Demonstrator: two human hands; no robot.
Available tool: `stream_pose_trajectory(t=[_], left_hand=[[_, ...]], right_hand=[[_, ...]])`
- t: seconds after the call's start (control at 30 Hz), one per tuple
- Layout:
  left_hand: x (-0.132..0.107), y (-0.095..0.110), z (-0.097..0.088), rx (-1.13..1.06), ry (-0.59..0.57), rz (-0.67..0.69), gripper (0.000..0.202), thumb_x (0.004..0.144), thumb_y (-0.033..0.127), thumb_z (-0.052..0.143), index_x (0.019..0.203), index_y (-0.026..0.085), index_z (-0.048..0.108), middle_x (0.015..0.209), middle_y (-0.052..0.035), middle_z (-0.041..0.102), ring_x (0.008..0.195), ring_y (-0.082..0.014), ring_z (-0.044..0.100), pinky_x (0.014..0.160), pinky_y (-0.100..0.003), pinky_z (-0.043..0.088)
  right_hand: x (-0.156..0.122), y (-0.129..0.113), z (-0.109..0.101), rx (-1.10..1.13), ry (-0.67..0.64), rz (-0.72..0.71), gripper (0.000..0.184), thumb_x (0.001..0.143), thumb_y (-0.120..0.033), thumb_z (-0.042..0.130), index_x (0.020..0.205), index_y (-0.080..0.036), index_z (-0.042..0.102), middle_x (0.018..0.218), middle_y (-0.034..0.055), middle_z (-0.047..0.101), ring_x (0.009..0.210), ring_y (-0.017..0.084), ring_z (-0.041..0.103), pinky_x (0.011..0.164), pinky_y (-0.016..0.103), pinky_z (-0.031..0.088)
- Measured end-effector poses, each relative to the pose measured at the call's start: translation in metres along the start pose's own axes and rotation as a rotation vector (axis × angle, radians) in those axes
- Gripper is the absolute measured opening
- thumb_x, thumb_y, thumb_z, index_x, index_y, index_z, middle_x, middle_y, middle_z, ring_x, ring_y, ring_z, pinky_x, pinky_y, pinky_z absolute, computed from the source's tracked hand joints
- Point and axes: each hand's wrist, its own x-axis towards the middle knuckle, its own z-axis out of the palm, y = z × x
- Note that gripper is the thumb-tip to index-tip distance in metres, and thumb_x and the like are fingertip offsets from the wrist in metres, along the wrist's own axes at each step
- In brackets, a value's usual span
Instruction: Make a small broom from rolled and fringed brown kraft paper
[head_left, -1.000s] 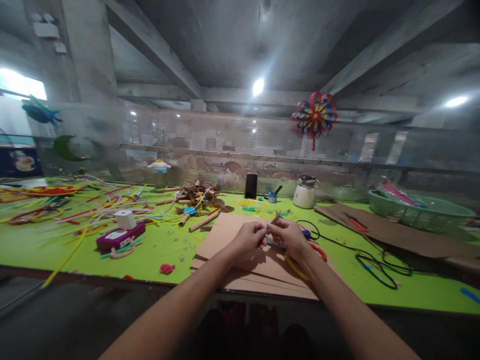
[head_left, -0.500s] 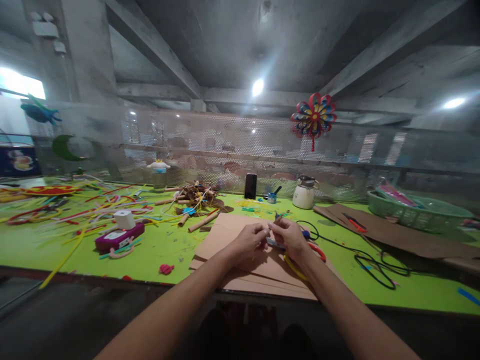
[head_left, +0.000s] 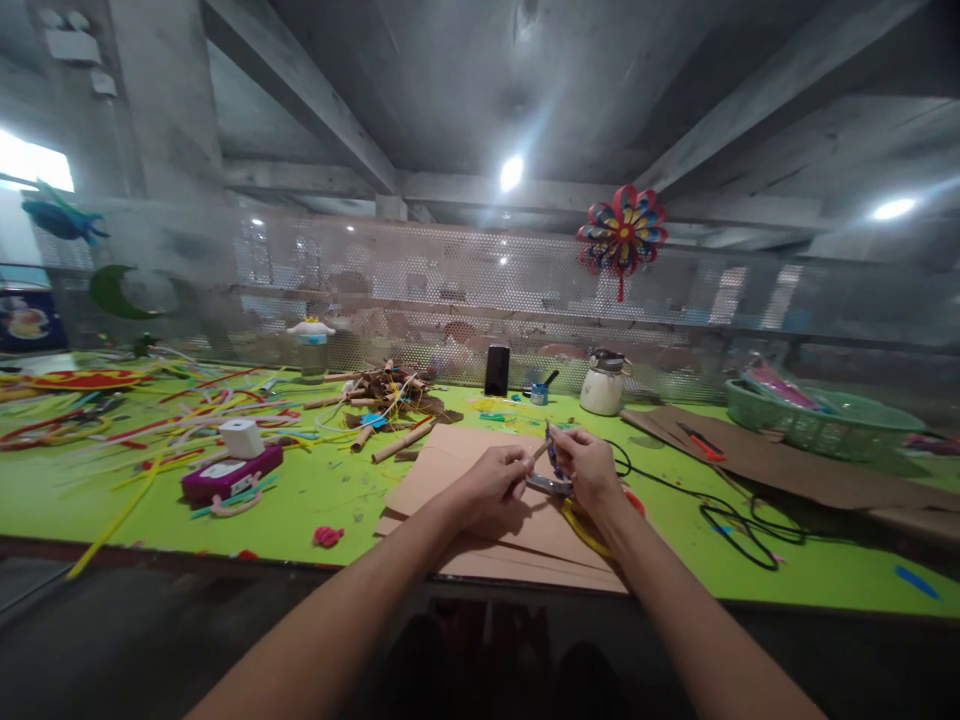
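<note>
My left hand [head_left: 495, 482] is closed, its thumb and fingertips pinching a thin brown strip [head_left: 541, 446] that looks like paper. Close on its right, my right hand [head_left: 589, 468] is closed around a small dark-blue object [head_left: 553, 460] with a dark tip; fingers hide most of it, and its kind is unclear. Scissors [head_left: 577, 525] with yellow and orange handles lie under my right hand, their blades pointing left beneath both hands. Stacked brown paper sheets [head_left: 442, 470] lie below at the table's front edge.
Rolled brown paper tubes [head_left: 401, 443] and colourful pipe strips [head_left: 217, 405] cover the left. A purple power strip [head_left: 232, 475] stands nearer. A black cable [head_left: 739, 530] coils right, before red-handled pliers or scissors [head_left: 705, 445], a green basket [head_left: 825, 425] and a white jug [head_left: 602, 388].
The brown strip now shows between my fingertips. The dark-blue object shows at my right fingertips rather than behind that hand. The whole view has shifted slightly.
</note>
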Motion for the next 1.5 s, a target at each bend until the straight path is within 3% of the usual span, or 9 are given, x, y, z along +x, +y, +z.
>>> stream_pose_trajectory(t=[0.2, 0.37, 0.5, 0.67, 0.83, 0.93, 1.1, 1.23, 1.5], left_hand=[[-0.001, 0.000, -0.003, 0.026, 0.046, -0.047, 0.032, 0.076, 0.044, 0.050, 0.060, 0.016, 0.045, 0.043, 0.0058, 0.041, 0.040, -0.0072, 0.034, 0.043, -0.022, 0.023], [0.004, -0.005, -0.002, -0.124, 0.095, -0.029, 0.027, 0.076, 0.041, 0.052, 0.069, 0.015, 0.049, 0.045, 0.0050, 0.047, 0.040, -0.0070, 0.038, 0.044, -0.020, 0.027], [0.005, -0.005, -0.001, -0.159, 0.044, 0.006, 0.027, 0.075, 0.040, 0.054, 0.069, 0.014, 0.051, 0.048, 0.0032, 0.051, 0.042, -0.0067, 0.042, 0.046, -0.020, 0.030], [0.003, -0.004, -0.001, -0.156, 0.035, -0.041, 0.030, 0.073, 0.041, 0.055, 0.066, 0.012, 0.052, 0.053, -0.0008, 0.056, 0.041, -0.0058, 0.043, 0.045, -0.020, 0.029], [-0.001, -0.008, -0.001, -0.117, -0.006, -0.161, 0.031, 0.074, 0.042, 0.050, 0.067, 0.012, 0.052, 0.053, -0.0027, 0.058, 0.039, -0.0084, 0.047, 0.043, -0.021, 0.029], [-0.001, -0.009, -0.003, -0.069, -0.004, -0.143, 0.024, 0.073, 0.034, 0.049, 0.064, 0.013, 0.052, 0.052, -0.0013, 0.057, 0.041, -0.0089, 0.047, 0.043, -0.021, 0.030], [0.004, -0.006, -0.006, -0.155, 0.255, -0.067, 0.019, 0.072, 0.029, 0.048, 0.062, 0.014, 0.050, 0.053, 0.0011, 0.050, 0.046, -0.0070, 0.043, 0.045, -0.019, 0.030], [0.005, -0.007, -0.003, -0.205, 0.163, -0.052, 0.030, 0.071, 0.040, 0.056, 0.080, 0.012, 0.055, 0.067, -0.0015, 0.056, 0.054, -0.0085, 0.049, 0.051, -0.021, 0.036], [0.005, -0.009, -0.004, -0.022, 0.163, -0.025, 0.030, 0.068, 0.039, 0.058, 0.058, 0.012, 0.054, 0.050, 0.0012, 0.050, 0.048, -0.0084, 0.044, 0.049, -0.022, 0.032]], right_hand=[[0.009, -0.002, -0.011, 0.074, 0.187, -0.038, 0.033, 0.053, -0.038, 0.077, 0.056, -0.016, 0.052, 0.045, -0.0060, 0.044, 0.037, 0.004, 0.034, 0.033, 0.017, 0.023], [-0.002, -0.006, -0.001, 0.058, -0.139, 0.180, 0.037, 0.063, -0.049, 0.070, 0.063, -0.013, 0.059, 0.052, -0.0013, 0.051, 0.042, 0.006, 0.040, 0.037, 0.019, 0.030], [-0.014, -0.006, 0.008, -0.166, -0.387, 0.127, 0.033, 0.062, -0.043, 0.072, 0.073, -0.013, 0.063, 0.060, 0.0011, 0.058, 0.048, 0.008, 0.046, 0.045, 0.021, 0.035], [-0.015, -0.003, 0.008, -0.252, -0.297, 0.017, 0.030, 0.060, -0.040, 0.073, 0.061, -0.013, 0.059, 0.050, -0.0028, 0.052, 0.042, 0.005, 0.038, 0.042, 0.021, 0.029], [-0.008, -0.002, 0.002, -0.150, -0.218, 0.038, 0.033, 0.056, -0.039, 0.076, 0.058, -0.014, 0.055, 0.045, -0.0052, 0.046, 0.039, 0.005, 0.035, 0.038, 0.020, 0.025], [-0.003, -0.001, -0.003, -0.057, -0.154, 0.094, 0.034, 0.053, -0.038, 0.078, 0.062, -0.013, 0.056, 0.049, -0.0044, 0.048, 0.038, 0.004, 0.037, 0.037, 0.019, 0.024], [-0.001, -0.001, -0.004, -0.022, -0.192, 0.138, 0.033, 0.054, -0.034, 0.079, 0.064, -0.012, 0.057, 0.052, -0.0032, 0.051, 0.042, 0.005, 0.041, 0.039, 0.019, 0.029], [-0.008, -0.003, 0.001, -0.013, -0.242, 0.153, 0.030, 0.056, -0.034, 0.078, 0.062, -0.013, 0.057, 0.049, -0.0052, 0.048, 0.042, 0.004, 0.039, 0.040, 0.018, 0.028], [-0.012, -0.004, 0.004, 0.020, -0.292, 0.204, 0.030, 0.059, -0.034, 0.077, 0.067, -0.014, 0.057, 0.055, -0.0030, 0.052, 0.044, 0.005, 0.043, 0.041, 0.019, 0.032]])
